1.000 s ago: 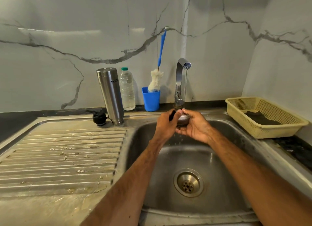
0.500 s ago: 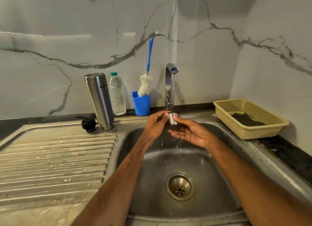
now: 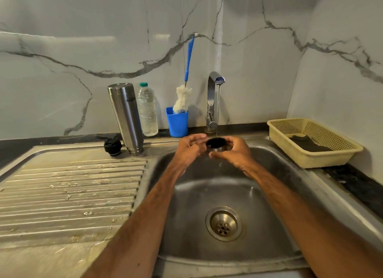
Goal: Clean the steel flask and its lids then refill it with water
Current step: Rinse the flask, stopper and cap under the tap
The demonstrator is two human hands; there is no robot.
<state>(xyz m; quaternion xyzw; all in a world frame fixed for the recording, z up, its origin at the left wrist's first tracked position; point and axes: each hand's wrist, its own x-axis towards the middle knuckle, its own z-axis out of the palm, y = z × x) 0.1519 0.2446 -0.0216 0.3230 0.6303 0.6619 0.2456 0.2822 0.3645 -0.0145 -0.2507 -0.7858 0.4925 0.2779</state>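
The steel flask (image 3: 125,118) stands upside down at the back of the draining board, with its black inner lid (image 3: 112,147) lying beside it on the left. Over the sink (image 3: 275,197), my right hand (image 3: 234,152) holds the steel cup lid (image 3: 217,145) with its dark open side up, under a thin stream from the tap (image 3: 213,99). My left hand (image 3: 189,148) touches the lid's left side with its fingertips.
A plastic water bottle (image 3: 147,111) and a blue cup (image 3: 177,122) with a bottle brush (image 3: 183,99) stand behind the sink. A yellow basket (image 3: 319,155) with a dark cloth sits at the right. The wet ribbed draining board (image 3: 70,194) lies at the left.
The cup lid has been turned from on its side to open side up under the stream. My right hand now grips it, and my left hand has eased to the lid's left side.
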